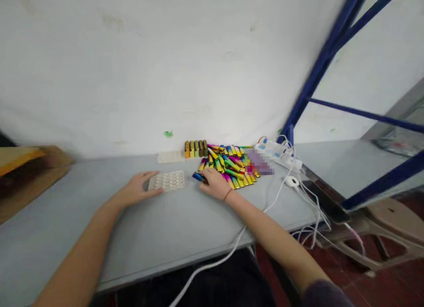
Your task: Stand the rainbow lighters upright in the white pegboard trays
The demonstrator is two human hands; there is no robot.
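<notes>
My left hand (138,187) rests on the grey table (165,227) with its fingers spread on the left edge of a white tray of round sockets (168,180). My right hand (215,184) is closed around a dark blue lighter (198,177) at the near left edge of a heap of shiny multicoloured lighters (233,165). A second white tray (170,156) lies further back by the wall. A short row of golden lighters (196,148) stands upright next to it.
A white power strip (280,156) with cables and a white round switch (292,181) lie to the right of the heap. A cable hangs over the table's front edge. A brown cardboard box (23,174) sits at far left. Blue metal shelving (331,77) stands at right.
</notes>
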